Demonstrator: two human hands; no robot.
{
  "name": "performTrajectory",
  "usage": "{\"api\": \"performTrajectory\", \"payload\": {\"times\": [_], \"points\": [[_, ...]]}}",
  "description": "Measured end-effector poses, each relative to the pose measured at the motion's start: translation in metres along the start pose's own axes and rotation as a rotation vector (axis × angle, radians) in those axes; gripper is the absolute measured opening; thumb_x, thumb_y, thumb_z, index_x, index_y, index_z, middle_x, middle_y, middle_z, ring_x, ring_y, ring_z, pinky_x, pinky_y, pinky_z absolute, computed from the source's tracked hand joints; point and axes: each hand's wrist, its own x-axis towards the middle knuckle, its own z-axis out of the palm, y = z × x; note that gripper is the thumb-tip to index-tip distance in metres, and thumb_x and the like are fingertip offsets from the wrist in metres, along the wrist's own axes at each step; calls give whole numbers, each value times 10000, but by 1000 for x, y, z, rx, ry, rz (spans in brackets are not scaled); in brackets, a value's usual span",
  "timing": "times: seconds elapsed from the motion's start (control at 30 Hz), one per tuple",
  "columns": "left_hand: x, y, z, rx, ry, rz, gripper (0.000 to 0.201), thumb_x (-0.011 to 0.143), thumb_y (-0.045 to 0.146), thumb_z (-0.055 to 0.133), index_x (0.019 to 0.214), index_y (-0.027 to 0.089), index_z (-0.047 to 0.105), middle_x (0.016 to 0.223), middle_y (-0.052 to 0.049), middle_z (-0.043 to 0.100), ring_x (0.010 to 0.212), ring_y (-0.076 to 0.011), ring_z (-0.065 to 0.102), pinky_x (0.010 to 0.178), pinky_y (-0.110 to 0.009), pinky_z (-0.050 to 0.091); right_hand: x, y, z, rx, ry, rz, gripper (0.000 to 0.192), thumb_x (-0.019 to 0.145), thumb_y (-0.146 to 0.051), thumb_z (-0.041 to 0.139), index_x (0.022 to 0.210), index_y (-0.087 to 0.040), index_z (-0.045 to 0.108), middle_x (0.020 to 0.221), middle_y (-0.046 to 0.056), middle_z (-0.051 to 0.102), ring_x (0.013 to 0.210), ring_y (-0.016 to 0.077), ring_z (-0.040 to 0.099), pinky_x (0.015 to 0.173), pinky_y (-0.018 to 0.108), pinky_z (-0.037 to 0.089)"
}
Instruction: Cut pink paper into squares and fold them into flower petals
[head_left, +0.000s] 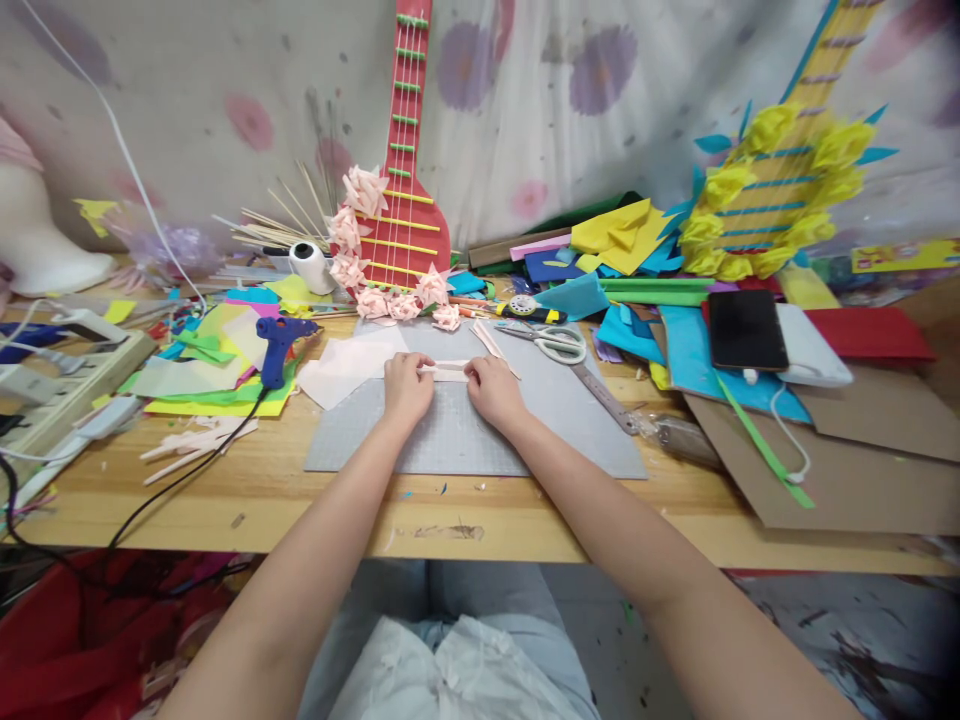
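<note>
A narrow strip of pale pink paper [451, 372] stretches between my hands over the grey cutting mat [465, 430]. Its left end is pinched by my left hand [409, 388], and my right hand [495, 388] grips the other end with bent fingers. Beside my left hand lies a pale pink paper sheet [341, 368]. More thin pink strips [491, 345] rest just beyond my right hand. Grey-handled scissors [559, 343] and a metal ruler [604, 398] are to the right on the mat.
A red paper guitar [412, 220] with pink paper roses stands behind the mat. A blue glue gun [275, 350] with a black cord is at left, near coloured paper. At right are a yellow guitar [765, 200], a phone [747, 330] and cardboard [847, 480]. A yellow cutter [532, 310] lies behind the scissors.
</note>
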Motion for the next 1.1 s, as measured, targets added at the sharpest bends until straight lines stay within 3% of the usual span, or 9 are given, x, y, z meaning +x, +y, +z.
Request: {"api": "performTrajectory", "payload": {"times": [0.13,0.33,0.5,0.87,0.97,1.1], "points": [[14,-1,-5,31,-8,-18,204,762,197,448,893,194,605,963,-70,582,989,-209,478,908,-324,353,3,8,-3,220,63,70,199,743,-137,404,853,-173,566,821,33,575,789,153,502,755,270,386],[43,18,-16,229,-364,30,318,751,336,508,1011,170,583,1001,-79,631,957,-196,551,869,-301,376,4,10,-4,246,117,86,151,741,-237,471,853,-180,556,796,21,554,784,156,489,763,283,387],[58,27,-21,349,-532,14,368,713,305,531,1059,189,580,1077,-73,625,965,-194,569,797,-257,411,2,8,-5,176,129,82,214,717,-260,520,915,-186,554,890,49,543,877,189,471,810,310,378],[63,26,-19,338,-592,3,407,578,279,658,973,189,613,1000,-45,652,842,-172,602,663,-216,440,3,9,-2,119,38,116,251,709,-213,506,957,-189,540,931,53,545,884,189,471,790,321,384],[63,26,-18,300,-593,-1,375,625,396,628,938,189,621,972,-48,661,827,-170,607,665,-216,444,3,9,-2,117,38,116,254,709,-219,509,958,-187,541,934,56,545,886,191,473,794,325,384],[63,27,-15,310,-558,-16,400,767,477,442,899,154,638,952,-95,665,861,-198,607,721,-257,444,3,9,-2,117,41,115,251,713,-225,510,960,-187,541,943,58,543,891,189,474,796,323,385]]}}
